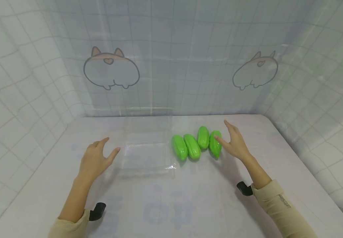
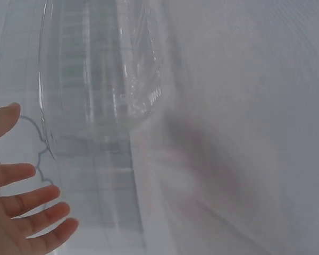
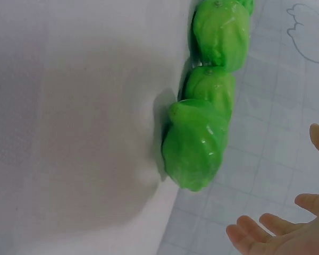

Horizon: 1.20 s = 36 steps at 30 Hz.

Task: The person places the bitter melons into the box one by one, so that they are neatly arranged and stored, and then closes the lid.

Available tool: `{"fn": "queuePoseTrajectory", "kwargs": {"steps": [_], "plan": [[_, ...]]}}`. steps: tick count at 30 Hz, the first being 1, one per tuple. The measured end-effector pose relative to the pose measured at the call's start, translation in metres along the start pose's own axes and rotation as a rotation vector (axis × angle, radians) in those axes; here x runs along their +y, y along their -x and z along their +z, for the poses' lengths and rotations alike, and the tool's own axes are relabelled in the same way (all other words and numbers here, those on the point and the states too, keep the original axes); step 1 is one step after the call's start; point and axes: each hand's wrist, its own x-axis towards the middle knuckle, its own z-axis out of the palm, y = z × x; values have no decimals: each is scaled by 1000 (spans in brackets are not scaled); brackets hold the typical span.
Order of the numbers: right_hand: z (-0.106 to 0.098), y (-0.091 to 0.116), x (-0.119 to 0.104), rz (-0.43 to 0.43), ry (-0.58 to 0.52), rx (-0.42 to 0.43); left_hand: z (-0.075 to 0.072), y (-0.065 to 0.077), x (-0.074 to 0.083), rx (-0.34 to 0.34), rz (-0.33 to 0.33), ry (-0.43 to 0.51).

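- Your left hand (image 1: 93,162) hovers just left of the clear, boxy plastic container (image 1: 146,157), fingers spread and relaxed, thumb pointing towards it.
- Your right hand (image 1: 235,143) hangs at the right end of four glossy, bright green, elongated vegetable-like pieces (image 1: 193,146), fingers loosely extended, apart from them in the right wrist view.
- Those green pieces lie side by side on the pale table (image 1: 219,211), just right of your container; the right pair sits slightly farther back.
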Motion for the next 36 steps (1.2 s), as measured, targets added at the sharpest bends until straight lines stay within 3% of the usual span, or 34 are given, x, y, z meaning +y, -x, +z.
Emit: {"fn": "queuePoseTrajectory", "kwargs": {"steps": [7, 17, 22, 30, 36], "plan": [[5, -8, 12, 68, -54, -27, 1, -1, -15, -178, -69, 166], [9, -18, 22, 202, -136, -114, 12, -3, -20, -232, -109, 268], [12, -21, 26, 253, -142, -156, 21, -2, -19, -213, -118, 326], [16, -23, 31, 341, -152, -236, 38, -2, -15, -89, -85, 371], [17, -23, 35, 374, -152, -283, 43, -2, -14, -33, -53, 368]]}}
